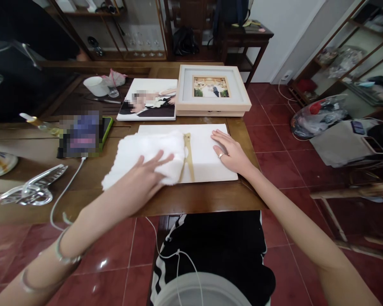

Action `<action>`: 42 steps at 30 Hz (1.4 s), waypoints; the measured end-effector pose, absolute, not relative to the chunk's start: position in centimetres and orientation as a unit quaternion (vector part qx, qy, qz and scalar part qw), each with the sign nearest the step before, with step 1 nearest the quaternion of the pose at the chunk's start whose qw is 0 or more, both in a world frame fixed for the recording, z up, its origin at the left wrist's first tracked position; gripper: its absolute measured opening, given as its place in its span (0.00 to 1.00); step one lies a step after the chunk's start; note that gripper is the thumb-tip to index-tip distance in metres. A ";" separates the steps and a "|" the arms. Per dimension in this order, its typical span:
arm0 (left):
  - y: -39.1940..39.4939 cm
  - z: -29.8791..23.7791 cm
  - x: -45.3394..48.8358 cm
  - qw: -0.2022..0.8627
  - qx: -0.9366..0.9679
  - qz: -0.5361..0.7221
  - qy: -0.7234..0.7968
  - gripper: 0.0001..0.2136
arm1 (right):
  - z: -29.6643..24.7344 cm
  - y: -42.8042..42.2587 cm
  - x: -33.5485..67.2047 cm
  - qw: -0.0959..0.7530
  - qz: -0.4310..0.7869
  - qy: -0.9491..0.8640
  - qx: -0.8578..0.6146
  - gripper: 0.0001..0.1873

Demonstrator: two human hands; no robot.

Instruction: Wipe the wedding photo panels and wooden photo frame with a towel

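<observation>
bangled forearm, left fingers spread on cloth, right fingers splayed on panel

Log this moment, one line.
left hand: on white cloth | right hand: on white board, right side | cloth: over board's left part | framed picture: beyond board

On the worktop, the cloth lay over the board's left part; behind lay the photo panel, left of the framed picture.
</observation>
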State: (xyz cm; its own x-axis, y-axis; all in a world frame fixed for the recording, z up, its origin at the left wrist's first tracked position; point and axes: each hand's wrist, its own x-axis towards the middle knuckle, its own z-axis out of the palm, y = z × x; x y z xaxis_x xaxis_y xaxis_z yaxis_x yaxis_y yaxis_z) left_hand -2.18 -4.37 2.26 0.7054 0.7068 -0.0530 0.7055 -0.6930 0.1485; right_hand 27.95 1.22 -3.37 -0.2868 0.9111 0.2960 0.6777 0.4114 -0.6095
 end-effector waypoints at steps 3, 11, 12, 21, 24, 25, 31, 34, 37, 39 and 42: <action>-8.5 2.6 -2.4 0.061 0.929 -0.017 0.366 0.12 | -3.4 1.3 28.0 0.311 0.187 -0.781 -0.509 0.22; -7.7 3.4 -2.8 0.085 0.937 0.008 0.338 0.18 | -3.6 1.3 28.0 0.313 0.183 -0.781 -0.508 0.21; -6.6 3.3 -2.5 0.086 0.927 0.019 0.364 0.18 | -3.6 1.3 28.0 0.314 0.184 -0.781 -0.508 0.21; 1.9 0.3 1.9 0.013 0.897 0.069 0.436 0.16 | -3.4 1.2 28.1 0.311 0.190 -0.782 -0.506 0.22; 1.5 0.4 2.8 -0.014 0.901 0.045 0.432 0.14 | -3.4 1.2 28.0 0.310 0.192 -0.779 -0.510 0.22; 0.8 0.7 3.0 -0.019 0.904 0.032 0.425 0.13 | -3.4 1.3 28.0 0.308 0.191 -0.779 -0.512 0.22; -6.2 2.6 2.4 -0.016 0.942 -0.019 0.333 0.11 | -3.4 1.3 27.9 0.305 0.186 -0.784 -0.508 0.22; -8.7 2.9 1.6 0.015 0.955 -0.001 0.297 0.10 | -3.4 1.3 28.0 0.308 0.187 -0.785 -0.504 0.22; -8.6 2.7 1.3 0.030 0.956 0.006 0.292 0.10 | -3.5 1.4 28.0 0.310 0.186 -0.785 -0.503 0.22; -7.2 2.4 1.4 0.023 0.952 0.004 0.307 0.11 | -3.5 1.4 28.0 0.310 0.184 -0.784 -0.505 0.22; -3.9 1.8 1.7 0.016 0.942 0.000 0.335 0.13 | -3.5 1.3 28.0 0.306 0.181 -0.782 -0.512 0.22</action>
State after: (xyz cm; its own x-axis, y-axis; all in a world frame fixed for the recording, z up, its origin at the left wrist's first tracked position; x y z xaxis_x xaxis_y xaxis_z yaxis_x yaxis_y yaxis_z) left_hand 1.72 -3.89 1.81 0.7751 0.6318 -0.0106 0.6317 -0.7746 0.0301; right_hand 28.00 1.33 -3.50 -0.2900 0.9112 0.2926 0.6897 0.4109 -0.5962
